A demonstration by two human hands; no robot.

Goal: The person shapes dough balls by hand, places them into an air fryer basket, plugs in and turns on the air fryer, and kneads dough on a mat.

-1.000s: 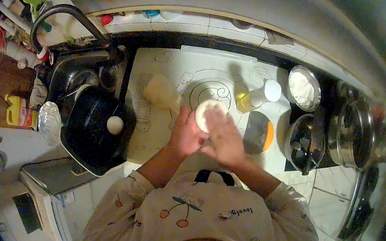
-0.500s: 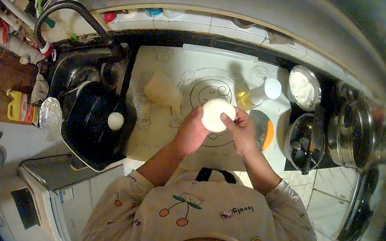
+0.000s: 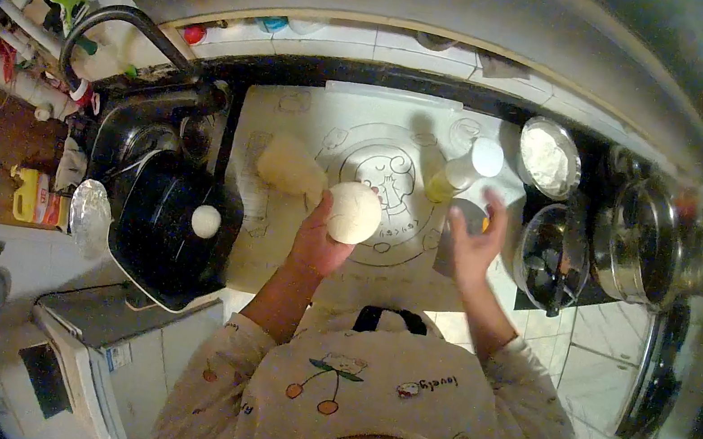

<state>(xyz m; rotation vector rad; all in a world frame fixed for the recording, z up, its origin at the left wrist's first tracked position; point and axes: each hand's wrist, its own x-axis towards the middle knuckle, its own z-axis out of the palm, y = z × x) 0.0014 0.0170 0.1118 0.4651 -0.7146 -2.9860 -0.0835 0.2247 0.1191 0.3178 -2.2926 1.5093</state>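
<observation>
A round, flattened white dough disc (image 3: 354,214) rests in my left hand (image 3: 321,242), the thumb against its left edge. My right hand (image 3: 478,238) is apart from it, thumb and fingers spread, over a grey scraper with an orange handle (image 3: 486,225). Beyond that hand is an oil bottle with a white cap (image 3: 487,157). A larger pale dough lump (image 3: 289,166) lies on the printed white mat (image 3: 274,253), left of the disc. In the black pan (image 3: 158,236) at the left sits a small white dough ball (image 3: 206,221).
At the right are a metal bowl of white flour (image 3: 550,158), a glass bowl (image 3: 553,259) with dark contents and steel pots (image 3: 636,241). The sink with a black faucet (image 3: 127,15) is at the left, near a foil-covered thing (image 3: 90,219) and a yellow bottle (image 3: 31,195).
My right hand has let go of the disc and moved right, its fingers spreading. My left hand has carried the disc a little to the left.
</observation>
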